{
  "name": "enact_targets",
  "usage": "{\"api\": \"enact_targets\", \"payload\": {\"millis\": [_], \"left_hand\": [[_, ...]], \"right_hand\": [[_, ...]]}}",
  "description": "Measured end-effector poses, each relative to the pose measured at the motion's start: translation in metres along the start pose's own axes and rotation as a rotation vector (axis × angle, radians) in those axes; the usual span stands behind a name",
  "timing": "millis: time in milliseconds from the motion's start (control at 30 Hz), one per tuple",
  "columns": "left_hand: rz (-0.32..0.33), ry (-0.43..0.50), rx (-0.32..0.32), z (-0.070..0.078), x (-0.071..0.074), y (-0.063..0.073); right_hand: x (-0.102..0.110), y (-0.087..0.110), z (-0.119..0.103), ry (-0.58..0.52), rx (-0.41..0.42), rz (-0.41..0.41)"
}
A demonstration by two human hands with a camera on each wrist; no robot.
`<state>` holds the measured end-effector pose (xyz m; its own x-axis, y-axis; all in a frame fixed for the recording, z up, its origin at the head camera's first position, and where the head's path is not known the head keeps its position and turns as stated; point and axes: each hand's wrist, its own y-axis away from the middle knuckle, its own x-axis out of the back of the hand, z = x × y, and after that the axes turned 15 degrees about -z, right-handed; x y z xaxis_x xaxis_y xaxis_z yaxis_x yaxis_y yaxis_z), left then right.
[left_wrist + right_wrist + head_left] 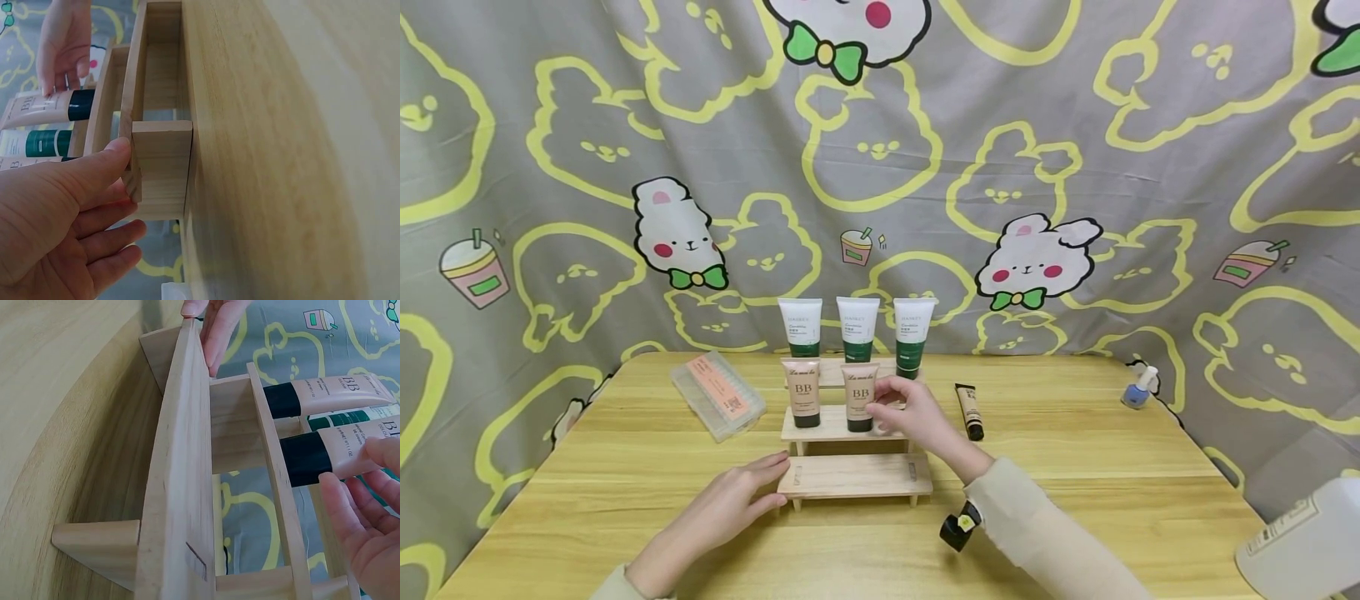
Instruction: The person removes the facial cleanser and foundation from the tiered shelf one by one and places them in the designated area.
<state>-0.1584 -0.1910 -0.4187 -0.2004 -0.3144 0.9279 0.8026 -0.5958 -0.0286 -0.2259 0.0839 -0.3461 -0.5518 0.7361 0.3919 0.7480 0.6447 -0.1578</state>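
A three-step wooden stand (854, 475) holds two beige BB cream tubes on its middle step, caps down. My right hand (913, 410) is at the right-hand BB cream tube (858, 398), thumb and fingers pinching its side near the black cap, as the right wrist view shows. The other BB cream tube (805, 392) stands upright to its left. My left hand (739, 498) grips the left end of the lowest step, thumb (103, 164) on one face and forefinger on the other. Three white-and-green tubes (857, 327) stand along the top step behind.
A black-capped tube (970, 412) lies on the table (1060, 467) right of the stand. At the left lies a clear flat case (718, 395) with an orange label. A small blue bottle (1139, 390) stands far right, and a large white container (1303, 542) at the near right.
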Motion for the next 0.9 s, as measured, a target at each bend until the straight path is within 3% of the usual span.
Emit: {"api": "enact_targets", "payload": {"millis": [433,900], "left_hand": [[0.001,-0.003,-0.006,-0.001,0.000,0.000],[-0.012,0.007,0.003,0.000,0.000,0.000]], "right_hand": [[-0.001,0.001,-0.003,0.048,0.028,-0.009],[0.009,0.017,-0.012,0.090,-0.002,0.053]]}}
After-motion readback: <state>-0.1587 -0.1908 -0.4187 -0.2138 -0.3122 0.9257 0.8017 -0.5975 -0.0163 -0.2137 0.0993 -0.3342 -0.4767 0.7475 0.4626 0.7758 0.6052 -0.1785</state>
